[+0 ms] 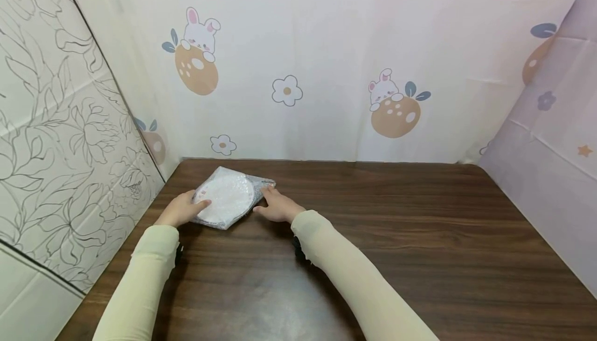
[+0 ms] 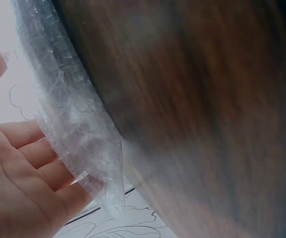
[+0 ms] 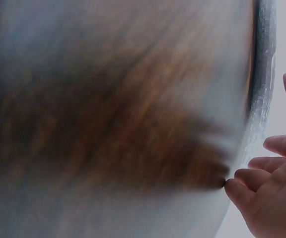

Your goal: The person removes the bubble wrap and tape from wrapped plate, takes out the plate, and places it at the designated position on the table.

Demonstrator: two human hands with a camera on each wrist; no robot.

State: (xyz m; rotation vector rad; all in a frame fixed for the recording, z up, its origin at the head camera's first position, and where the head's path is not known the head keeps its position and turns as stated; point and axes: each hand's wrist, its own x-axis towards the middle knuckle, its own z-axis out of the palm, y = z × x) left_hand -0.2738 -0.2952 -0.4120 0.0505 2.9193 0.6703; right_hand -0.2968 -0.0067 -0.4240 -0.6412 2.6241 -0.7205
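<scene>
A round white plate (image 1: 226,199) with small reddish marks near its left rim lies in clear bubble wrap (image 2: 78,99) toward the back left of a dark wood table. My left hand (image 1: 182,210) is at the package's left side, its thumb over the top. In the left wrist view, the fingers of that hand (image 2: 21,173) extend fairly straight behind the wrap's see-through edge, thumb held apart. On the right side, my right hand (image 1: 278,206) reaches the wrap's corner with its fingertips. Its fingers (image 3: 267,166) are spread and lightly bent in the right wrist view.
The brown wood-grain table (image 1: 396,237) stretches to the right and toward me. A white curtain (image 1: 326,123) with rabbits and fruit hangs behind it. White flower-patterned panels (image 1: 74,123) stand close on the left, and a pale sheet (image 1: 555,139) on the right.
</scene>
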